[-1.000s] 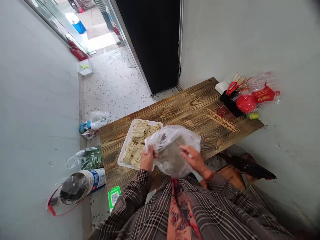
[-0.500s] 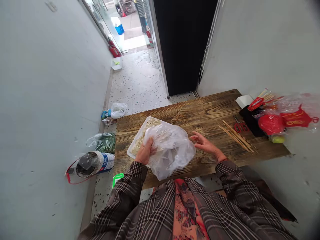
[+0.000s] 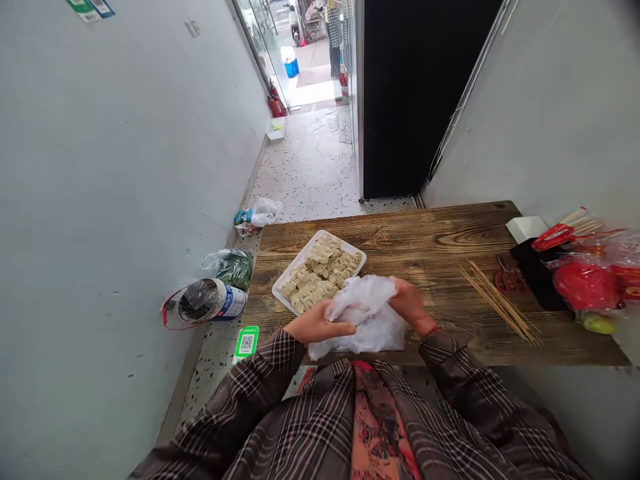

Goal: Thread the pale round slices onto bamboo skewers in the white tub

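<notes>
A crumpled, translucent white plastic bag [image 3: 369, 327] is bunched up between my hands over the near edge of the wooden table. My left hand [image 3: 320, 324] grips its left side, thumb stretched to the right. On the other side, my right hand [image 3: 409, 303] has its fingers in the bag's folds, partly covered by the film. Just beyond lies a white tray [image 3: 290, 270], set at a slant. Many pale beige, dumpling-like pieces [image 3: 323, 270] fill it, and the bag overlaps its near right corner.
Thin wooden sticks [image 3: 497, 303] and red-handled scissors [image 3: 510, 280] lie right on the table [image 3: 425, 233]. Past them are a white box [image 3: 527, 229] and red packages [image 3: 585, 285]. Left on the floor stand a bucket [image 3: 220, 300] and bagged greens [image 3: 235, 269]. A person [image 3: 334, 37] stands outside the doorway.
The bag has come off the tray towards me, uncovering the pale pieces. My right hand, apart and open before, now holds the bag too. The view has shifted.
</notes>
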`<state>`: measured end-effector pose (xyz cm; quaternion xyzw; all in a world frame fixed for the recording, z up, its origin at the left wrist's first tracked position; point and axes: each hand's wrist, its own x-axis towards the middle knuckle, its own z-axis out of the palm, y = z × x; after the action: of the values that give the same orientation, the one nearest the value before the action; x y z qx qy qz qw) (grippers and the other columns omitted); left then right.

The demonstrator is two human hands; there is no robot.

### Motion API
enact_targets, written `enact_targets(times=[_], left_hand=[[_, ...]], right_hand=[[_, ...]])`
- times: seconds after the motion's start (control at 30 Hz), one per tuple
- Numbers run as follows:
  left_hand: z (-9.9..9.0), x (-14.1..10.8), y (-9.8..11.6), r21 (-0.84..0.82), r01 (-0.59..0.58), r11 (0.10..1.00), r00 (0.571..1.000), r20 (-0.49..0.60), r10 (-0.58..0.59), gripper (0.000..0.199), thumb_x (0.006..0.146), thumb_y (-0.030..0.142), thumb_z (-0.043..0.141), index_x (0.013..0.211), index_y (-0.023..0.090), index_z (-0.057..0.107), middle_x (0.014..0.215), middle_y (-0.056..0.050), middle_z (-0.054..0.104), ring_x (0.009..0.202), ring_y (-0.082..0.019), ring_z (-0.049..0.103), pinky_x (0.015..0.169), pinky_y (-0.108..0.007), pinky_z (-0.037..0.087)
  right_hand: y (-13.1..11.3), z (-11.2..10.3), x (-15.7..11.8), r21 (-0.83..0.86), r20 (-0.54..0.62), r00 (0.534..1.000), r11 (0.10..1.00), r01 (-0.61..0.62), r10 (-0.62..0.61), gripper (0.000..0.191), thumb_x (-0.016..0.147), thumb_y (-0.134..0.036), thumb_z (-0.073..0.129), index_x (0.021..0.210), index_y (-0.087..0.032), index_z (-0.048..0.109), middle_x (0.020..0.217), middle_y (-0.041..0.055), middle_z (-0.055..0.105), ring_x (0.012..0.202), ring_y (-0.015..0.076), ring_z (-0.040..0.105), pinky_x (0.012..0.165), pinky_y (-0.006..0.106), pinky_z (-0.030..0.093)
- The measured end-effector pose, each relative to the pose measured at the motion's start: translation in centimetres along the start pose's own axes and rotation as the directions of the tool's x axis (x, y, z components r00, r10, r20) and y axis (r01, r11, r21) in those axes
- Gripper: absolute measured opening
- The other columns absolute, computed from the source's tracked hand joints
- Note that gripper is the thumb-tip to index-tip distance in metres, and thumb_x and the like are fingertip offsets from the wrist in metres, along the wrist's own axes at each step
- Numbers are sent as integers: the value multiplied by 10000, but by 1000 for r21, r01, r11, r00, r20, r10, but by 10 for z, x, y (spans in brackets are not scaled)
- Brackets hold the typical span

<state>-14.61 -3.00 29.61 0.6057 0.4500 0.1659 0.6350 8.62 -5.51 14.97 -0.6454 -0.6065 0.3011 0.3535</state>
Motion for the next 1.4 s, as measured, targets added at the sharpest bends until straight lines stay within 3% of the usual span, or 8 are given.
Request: enact_targets(times=[0.13, 0.43, 0.63, 0.73, 0.87, 0.97, 1.17, 1.4], left_hand=[[-36, 9, -3, 506, -72, 860, 971, -162, 177, 253, 704, 330, 723, 903, 177, 754, 833, -75, 746, 809, -257, 670, 774, -350, 523], [-93, 40, 3, 651, 53, 757, 545, -654, 524, 249, 789, 155, 534, 979, 142, 695, 904, -56, 729, 825, -191, 647, 784, -284, 473], [-114, 40, -2, 520, 70, 851, 478, -766, 429, 273, 818, 113, 470, 985, 36, 672, 919, -99, 706, 823, -159, 610, 799, -285, 438], [-131, 35, -19, 459, 115, 881, 433, -821, 371, 314, 793, 95, 462, 1015, 37, 677, 965, -112, 710, 879, -181, 625, 813, -290, 441], [-132, 28, -45, 466, 195, 863, 588, -760, 278, 338, 714, 104, 543, 1016, 132, 691, 947, -79, 725, 879, -223, 659, 808, -307, 488], [-122, 20, -55, 549, 131, 826, 716, -628, 304, 412, 722, 158, 597, 1129, 167, 659, 1082, -81, 714, 994, -245, 656, 902, -344, 498], [-127, -11, -20, 713, -34, 701, 773, -425, 470, 918, 694, 447, 762, 1473, 175, 359, 1459, -178, 470, 1322, -317, 480, 1104, -481, 396], [-102, -18, 54, 880, -194, 434, 765, -141, 629, 1057, 625, 454, 835, 1507, 192, 315, 1513, -180, 436, 1385, -360, 413, 1150, -534, 310]], right_hand=[[-6, -22, 3, -129, -109, 986, 982, -136, 123, 259, 799, -313, 638, 1029, -199, 675, 853, 67, 717, 704, 188, 600, 595, 251, 373], [-79, -31, -29, 584, 560, 784, 799, -142, -269, 453, 697, -525, 778, 963, -161, 729, 992, 56, 685, 872, 217, 614, 708, 283, 492], [-104, -45, -48, 699, 539, 837, 606, -380, -97, 421, 720, -460, 762, 1019, -186, 647, 794, 3, 633, 627, 130, 541, 556, 231, 441], [-100, -64, -31, 748, 250, 962, 608, -265, 113, 284, 698, -379, 727, 858, -220, 556, 714, -30, 555, 552, 111, 472, 491, 216, 387], [-92, -89, 14, 449, -479, 860, 891, 68, 176, 199, 646, -213, 643, 738, -224, 466, 663, -65, 419, 547, 95, 370, 499, 210, 309], [-91, -98, 40, 214, -634, 773, 967, 137, 31, 159, 713, -241, 562, 867, -200, 559, 802, -15, 557, 675, 134, 485, 623, 250, 395], [-110, -86, 60, 84, -338, 926, 974, 211, -171, 354, 897, -421, 401, 868, -177, 656, 737, 26, 645, 687, 190, 552, 645, 295, 418], [-181, -48, 70, -101, 40, 891, 885, 454, -453, 346, 948, -376, 384, 770, -198, 622, 683, 26, 627, 623, 170, 522, 631, 285, 365]])
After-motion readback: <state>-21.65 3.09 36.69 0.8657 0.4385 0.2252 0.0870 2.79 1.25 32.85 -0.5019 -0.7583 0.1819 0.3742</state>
